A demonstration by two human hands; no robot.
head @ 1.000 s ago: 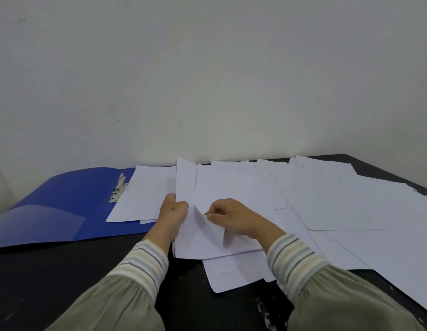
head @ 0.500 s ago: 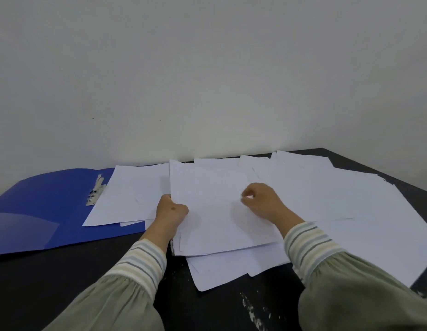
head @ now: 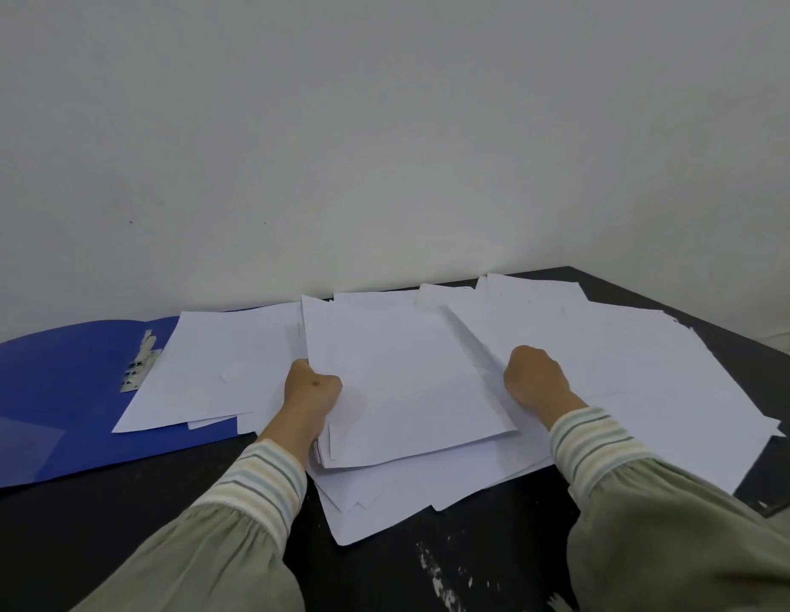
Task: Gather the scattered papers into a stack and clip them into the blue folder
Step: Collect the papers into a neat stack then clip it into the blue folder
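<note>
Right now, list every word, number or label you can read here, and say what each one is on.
None can be read.
Papers: the sheets look blank white in this view.
Blue folder: plain, no label visible.
Metal clip: any stamped marking is too small to tell.
Wall and table: only specks and scuffs, no writing.

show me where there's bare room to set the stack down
Free: the folder's left half, left of the clip; the bare table strip in front of the folder. Crowded: papers cover the table from the clip to the right edge, under both hands.
</note>
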